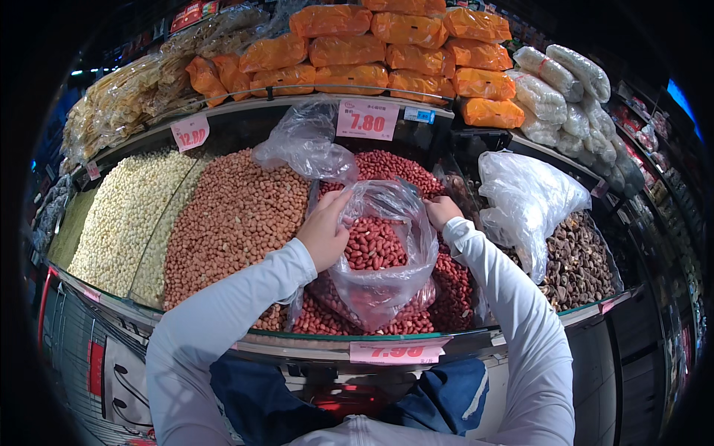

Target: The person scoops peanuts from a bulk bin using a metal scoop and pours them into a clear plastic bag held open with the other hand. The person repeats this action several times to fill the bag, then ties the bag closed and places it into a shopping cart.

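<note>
A clear plastic bag (385, 290) stands with its mouth wide, and red-skinned peanuts (375, 245) lie inside it. It rests on loose red peanuts (453, 287) in a bin in front of me. At the bag's left rim, my left hand (326, 229) grips the plastic with thumb and fingers. My right hand (443, 212) has its fingers closed at the far right rim; its fingertips are partly hidden. A small dark edge of something (410, 187) shows behind the bag near that hand, too little of it to name.
Left are bins of light-brown peanuts (234, 223) and pale kernels (134, 217). Another plastic bag (307, 142) lies crumpled behind. Dried mushrooms (580, 267) sit right, partly under a white plastic bag (524, 195). A glass lip (368, 336) edges the bins; a wire cart (72, 345) stands lower left.
</note>
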The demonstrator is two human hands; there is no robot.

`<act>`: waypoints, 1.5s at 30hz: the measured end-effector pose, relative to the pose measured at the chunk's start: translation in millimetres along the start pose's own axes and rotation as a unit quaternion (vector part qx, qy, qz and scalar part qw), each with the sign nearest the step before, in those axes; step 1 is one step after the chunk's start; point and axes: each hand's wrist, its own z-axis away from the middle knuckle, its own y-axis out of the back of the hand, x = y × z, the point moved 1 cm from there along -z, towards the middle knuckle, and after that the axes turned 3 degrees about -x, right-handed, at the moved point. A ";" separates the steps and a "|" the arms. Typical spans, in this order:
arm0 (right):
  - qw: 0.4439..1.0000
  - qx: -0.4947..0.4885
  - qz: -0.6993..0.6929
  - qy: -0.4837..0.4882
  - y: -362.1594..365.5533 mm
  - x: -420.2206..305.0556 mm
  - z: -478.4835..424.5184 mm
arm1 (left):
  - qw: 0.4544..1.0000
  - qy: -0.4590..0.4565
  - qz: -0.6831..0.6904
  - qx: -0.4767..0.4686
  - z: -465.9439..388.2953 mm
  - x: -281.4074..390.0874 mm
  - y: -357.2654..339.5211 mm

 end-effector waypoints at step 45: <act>0.758 0.462 0.152 0.435 86.5 -76.3 72.9 | 1.000 0.012 0.004 -0.001 -0.7 -2.1 -1.7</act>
